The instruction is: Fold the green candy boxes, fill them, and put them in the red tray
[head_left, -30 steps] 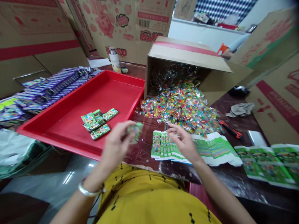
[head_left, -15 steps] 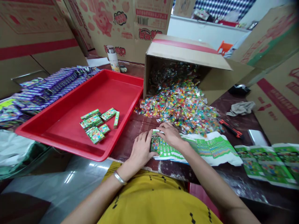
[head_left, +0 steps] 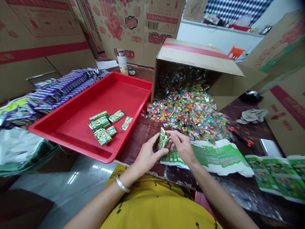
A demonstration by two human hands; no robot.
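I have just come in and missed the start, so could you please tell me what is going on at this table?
A person holds one small green carton with both hands, left hand and right hand, just above a row of flat green cartons on the table. A few closed green boxes lie in the red tray to the left. Behind, wrapped sweets spill from a cardboard box lying on its side.

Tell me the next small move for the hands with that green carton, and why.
Probably press the green carton open into a box. The left hand and right hand both pinch it, not yet squared up, above the stack of flat cartons, and the candy pile lies just beyond.
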